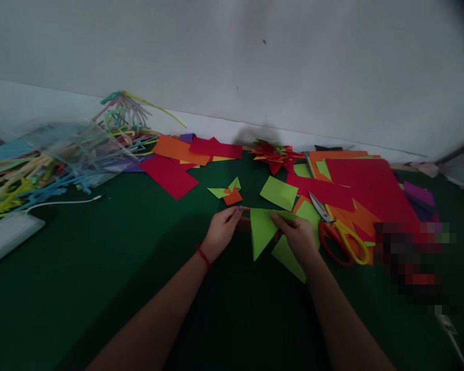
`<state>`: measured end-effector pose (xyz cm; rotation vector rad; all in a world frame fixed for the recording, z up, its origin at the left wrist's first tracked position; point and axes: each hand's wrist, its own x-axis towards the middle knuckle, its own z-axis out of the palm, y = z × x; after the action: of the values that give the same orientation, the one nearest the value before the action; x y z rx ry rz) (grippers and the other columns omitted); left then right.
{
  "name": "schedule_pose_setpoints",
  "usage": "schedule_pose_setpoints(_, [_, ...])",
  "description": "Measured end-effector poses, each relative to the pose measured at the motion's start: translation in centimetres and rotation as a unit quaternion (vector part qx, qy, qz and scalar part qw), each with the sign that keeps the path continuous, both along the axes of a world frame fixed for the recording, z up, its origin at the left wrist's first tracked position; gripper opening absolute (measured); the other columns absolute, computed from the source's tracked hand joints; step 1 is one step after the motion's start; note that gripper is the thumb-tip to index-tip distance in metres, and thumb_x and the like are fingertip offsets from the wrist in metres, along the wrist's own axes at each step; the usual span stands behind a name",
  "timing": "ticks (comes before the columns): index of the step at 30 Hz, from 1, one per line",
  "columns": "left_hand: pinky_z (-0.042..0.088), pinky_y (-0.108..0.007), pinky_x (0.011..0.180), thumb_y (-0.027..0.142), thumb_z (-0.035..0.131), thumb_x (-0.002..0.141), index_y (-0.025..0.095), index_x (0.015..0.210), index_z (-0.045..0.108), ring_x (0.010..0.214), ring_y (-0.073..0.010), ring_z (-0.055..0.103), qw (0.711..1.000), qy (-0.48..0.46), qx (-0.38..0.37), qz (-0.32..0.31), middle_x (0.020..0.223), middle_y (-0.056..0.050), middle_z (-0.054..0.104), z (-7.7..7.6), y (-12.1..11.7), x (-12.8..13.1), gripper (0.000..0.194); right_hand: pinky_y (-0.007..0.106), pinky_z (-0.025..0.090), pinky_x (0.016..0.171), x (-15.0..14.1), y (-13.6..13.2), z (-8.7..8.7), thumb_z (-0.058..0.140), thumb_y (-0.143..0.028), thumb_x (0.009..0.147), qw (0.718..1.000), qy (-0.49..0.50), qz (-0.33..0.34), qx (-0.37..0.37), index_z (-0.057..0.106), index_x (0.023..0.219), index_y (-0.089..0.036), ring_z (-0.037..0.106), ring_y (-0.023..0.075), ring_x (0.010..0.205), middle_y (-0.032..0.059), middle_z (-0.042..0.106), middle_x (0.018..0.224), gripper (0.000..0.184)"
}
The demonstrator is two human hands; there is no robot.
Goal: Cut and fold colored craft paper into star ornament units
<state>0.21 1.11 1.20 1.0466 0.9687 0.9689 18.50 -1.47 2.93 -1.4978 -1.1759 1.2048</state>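
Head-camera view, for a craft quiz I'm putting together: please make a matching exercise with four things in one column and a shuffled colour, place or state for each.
Things:
1. Scissors
2. Wristband
3. Folded green paper
4. Pipe cleaners

Descriptions:
A. Many colours, heaped on the left
B. Pinched in the right hand
C. One red handle, one yellow
D. Plain red

Pairs: 1-C, 2-D, 3-B, 4-A

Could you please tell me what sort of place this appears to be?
Probably a craft table against a wall: there are scissors with red and yellow handles, a heap of colorful pipe cleaners, and a folded green paper in the right hand.
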Motion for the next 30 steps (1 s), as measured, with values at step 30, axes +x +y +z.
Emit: schedule_pose_setpoints(30, [0.05,-0.024,0.059,0.027,0.059,0.075,0.014,0.086,0.061,0.059,-0.012,0.062,0.997,-0.004,-0.03,0.067,0.072,-0.001,0.065,0.1,0.0,0.3,0.017,0.033,0.048,0.076,-1.5,-0.4,-1.5,0.058,-0.025,0.075,0.965,-0.136,0.076,0.21,0.069,0.088,-0.031,0.056,0.0186,0.093,0.002,0.057,0.104,0.018])
